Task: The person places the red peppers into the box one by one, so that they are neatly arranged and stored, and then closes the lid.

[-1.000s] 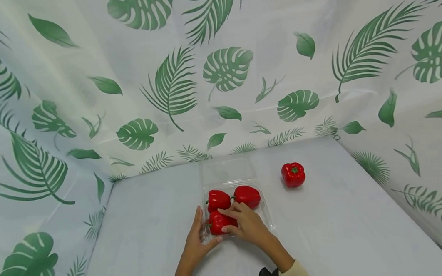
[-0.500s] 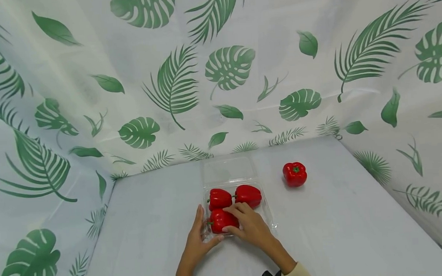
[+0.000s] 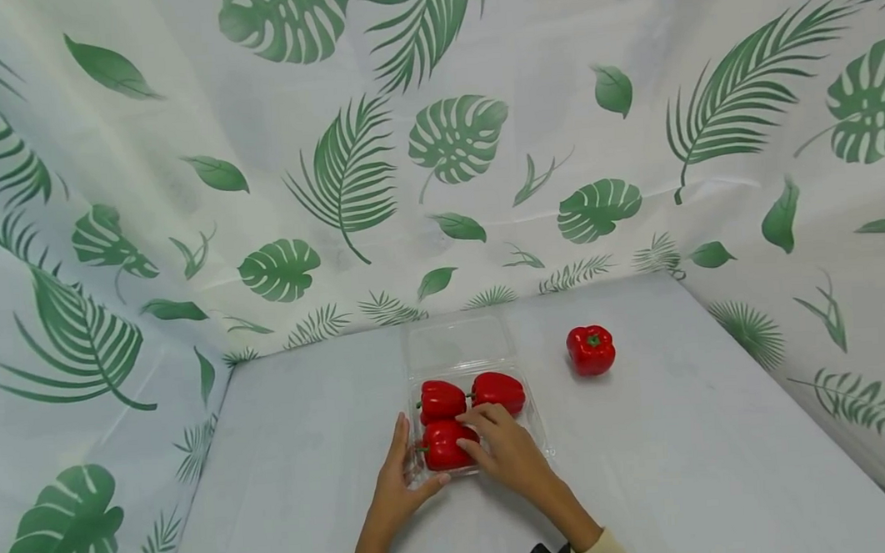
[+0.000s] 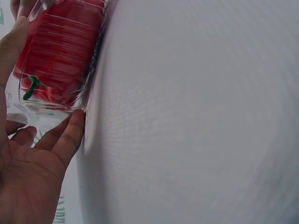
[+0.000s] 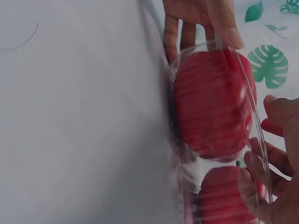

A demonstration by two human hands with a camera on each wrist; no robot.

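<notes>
Three red bell peppers sit in a clear plastic clamshell container: a front left pepper, a back left pepper and a back right pepper. My left hand braces the container's front left corner, straight fingers along its side and thumb at the front rim. Over the front left pepper is my right hand, thumb and fingertips apart at its right end. In the right wrist view, the right hand's fingers show behind the container's wall. A green stem faces the left hand.
The container's hinged lid lies folded back behind it. Another red bell pepper stands on the white table at the back right. A leaf-print sheet hangs behind and beside the table.
My right thumb has drawn up off the near side of the front left pepper, and the fingers have shifted slightly right. The left hand stays at the container's corner.
</notes>
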